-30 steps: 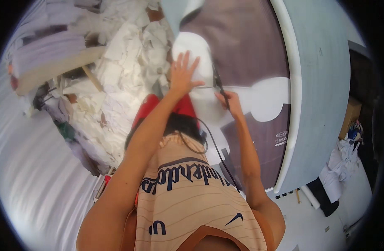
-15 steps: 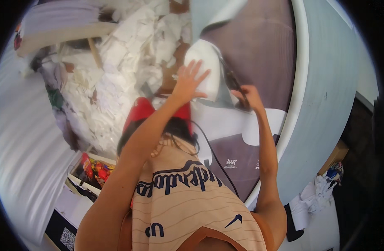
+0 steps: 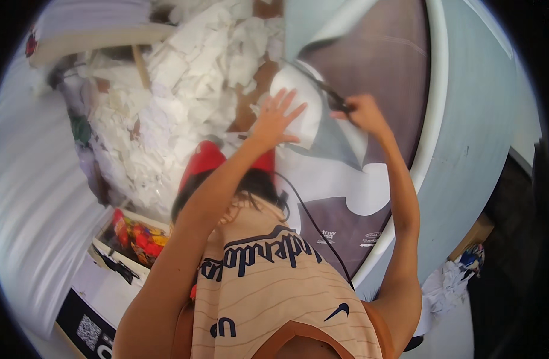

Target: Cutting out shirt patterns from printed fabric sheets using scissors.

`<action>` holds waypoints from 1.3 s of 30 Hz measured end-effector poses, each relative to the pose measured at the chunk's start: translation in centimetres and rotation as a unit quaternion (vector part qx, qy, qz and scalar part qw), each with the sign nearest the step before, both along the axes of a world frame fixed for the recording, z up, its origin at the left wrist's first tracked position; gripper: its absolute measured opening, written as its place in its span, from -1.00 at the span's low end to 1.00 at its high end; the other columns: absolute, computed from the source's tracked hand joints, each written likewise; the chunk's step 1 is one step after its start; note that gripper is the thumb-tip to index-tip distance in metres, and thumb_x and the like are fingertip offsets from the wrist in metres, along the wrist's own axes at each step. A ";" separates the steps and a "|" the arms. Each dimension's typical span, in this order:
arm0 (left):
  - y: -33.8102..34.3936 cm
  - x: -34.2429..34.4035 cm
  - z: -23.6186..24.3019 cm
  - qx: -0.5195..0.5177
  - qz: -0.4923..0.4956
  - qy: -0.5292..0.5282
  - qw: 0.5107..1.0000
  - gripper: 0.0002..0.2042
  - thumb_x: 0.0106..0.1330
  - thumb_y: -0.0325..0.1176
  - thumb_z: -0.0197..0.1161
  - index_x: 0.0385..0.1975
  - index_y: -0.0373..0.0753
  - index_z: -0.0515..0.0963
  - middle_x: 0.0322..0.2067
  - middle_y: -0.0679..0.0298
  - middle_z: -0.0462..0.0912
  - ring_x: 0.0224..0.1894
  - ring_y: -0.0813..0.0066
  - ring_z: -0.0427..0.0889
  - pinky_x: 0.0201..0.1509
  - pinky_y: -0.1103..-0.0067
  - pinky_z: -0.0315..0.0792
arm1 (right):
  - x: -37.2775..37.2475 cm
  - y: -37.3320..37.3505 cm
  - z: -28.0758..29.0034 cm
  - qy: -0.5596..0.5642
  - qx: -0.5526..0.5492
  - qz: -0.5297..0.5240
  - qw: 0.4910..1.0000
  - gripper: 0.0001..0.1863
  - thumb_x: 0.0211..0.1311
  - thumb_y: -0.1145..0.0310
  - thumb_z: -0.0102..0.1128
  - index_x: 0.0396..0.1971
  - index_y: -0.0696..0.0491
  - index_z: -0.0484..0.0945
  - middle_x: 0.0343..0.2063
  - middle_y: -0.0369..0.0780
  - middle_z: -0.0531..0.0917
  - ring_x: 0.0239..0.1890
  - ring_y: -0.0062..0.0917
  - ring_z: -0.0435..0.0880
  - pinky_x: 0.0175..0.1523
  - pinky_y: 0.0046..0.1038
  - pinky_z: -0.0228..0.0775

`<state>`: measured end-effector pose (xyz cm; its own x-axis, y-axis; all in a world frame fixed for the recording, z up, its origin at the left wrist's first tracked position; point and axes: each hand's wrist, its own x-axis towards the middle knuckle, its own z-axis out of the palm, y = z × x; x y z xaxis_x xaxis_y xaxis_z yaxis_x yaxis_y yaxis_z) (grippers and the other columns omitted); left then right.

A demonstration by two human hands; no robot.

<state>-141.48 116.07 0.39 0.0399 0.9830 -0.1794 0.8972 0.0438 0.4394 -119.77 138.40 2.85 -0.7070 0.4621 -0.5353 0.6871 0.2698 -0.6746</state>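
Note:
My left hand [image 3: 279, 119] lies with fingers spread on a white section [image 3: 292, 93] of a printed sheet with dark brown-grey areas [image 3: 376, 66]. My right hand [image 3: 364, 115] is closed on a long dark tool [image 3: 328, 91], apparently shears, though blurred, angled up and left into the sheet. A split beside the tool shows the pale blue-grey table surface [image 3: 340, 143] beneath. A thin black cord [image 3: 310, 215] runs over the sheet near my body.
A heap of white scraps [image 3: 178, 90] lies beyond the table's left edge. A long white roll [image 3: 436, 90] borders the sheet on the right. At lower left are corrugated white material [image 3: 41, 197] and a box [image 3: 125, 251] with red and yellow contents. A cardboard box [image 3: 475, 233] stands at right.
My right hand and the tool have moved forward and right along the sheet, and the split has widened. My left hand has shifted slightly right, still spread on the white section.

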 end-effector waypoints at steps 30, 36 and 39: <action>8.0 12.0 -3.5 -0.283 0.288 -0.475 0.782 -0.47 0.36 -0.17 0.30 0.21 -0.23 0.29 -0.03 0.12 0.51 -0.27 0.30 0.70 -0.22 0.37 0.60 | 34.6 -12.7 -1.0 -0.038 0.395 -0.739 0.544 -0.49 0.22 -0.05 0.45 -0.25 0.15 0.56 -0.41 -0.05 0.68 -0.35 -0.21 0.62 -0.19 -0.23 0.44; 7.4 11.0 -4.8 -0.447 0.281 -0.423 0.736 -0.57 0.38 -0.03 0.36 0.02 -0.22 0.50 0.03 0.17 0.56 -0.11 0.28 0.68 0.00 0.23 0.58 | 23.6 -26.9 -3.5 -0.018 0.270 -0.798 0.538 -0.40 0.20 -0.05 0.49 -0.63 0.17 0.44 -0.76 -0.19 0.39 -0.63 -0.56 0.26 -0.49 -0.28 0.19; 6.3 12.2 -7.1 -0.460 0.211 -0.465 0.726 -0.72 0.40 -0.27 0.36 0.00 -0.23 0.53 -0.05 0.20 0.64 -0.12 0.30 0.68 -0.01 0.27 0.63 | 14.1 -37.4 -7.4 0.064 0.162 -0.835 0.522 -0.71 0.31 0.19 0.42 -0.36 0.14 0.63 -0.64 -0.32 0.51 -0.51 -0.59 0.49 -0.36 -0.45 0.37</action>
<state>-129.29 122.41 -6.67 0.2940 0.4240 -0.8566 0.0524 0.8877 0.4574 -105.69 100.99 -4.53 0.8057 0.5433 -0.2358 0.1021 -0.5196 -0.8483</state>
